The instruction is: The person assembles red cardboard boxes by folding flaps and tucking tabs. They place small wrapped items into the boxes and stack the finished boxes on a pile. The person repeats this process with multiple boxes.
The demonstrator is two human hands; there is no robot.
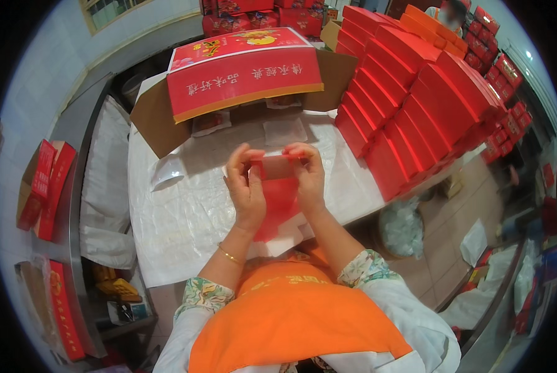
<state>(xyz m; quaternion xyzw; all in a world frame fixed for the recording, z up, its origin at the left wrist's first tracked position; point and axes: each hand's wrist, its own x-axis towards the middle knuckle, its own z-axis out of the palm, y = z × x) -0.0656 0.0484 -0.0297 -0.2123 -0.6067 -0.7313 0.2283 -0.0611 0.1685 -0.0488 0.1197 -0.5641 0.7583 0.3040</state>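
Both my hands are closed on a red card box piece point(281, 198), held over the near part of the table. My left hand point(247, 191) pinches its far left corner between thumb and fingers. At the far right corner, my right hand point(309, 177) grips it the same way. A folded strip with a paler, brownish inner face shows between the hands. The piece's near end hangs down toward my orange apron point(291, 311). Beyond my hands, a clear wrapped packet point(284, 131) lies on the white-covered table point(191, 211).
A large open red carton point(244, 90) stands across the table's far side, flaps spread. Tall stacks of red boxes point(440, 93) fill the right side, orange boxes point(430, 30) behind. A clear plastic piece point(166, 172) lies at left. Another person point(450, 17) is at the far right.
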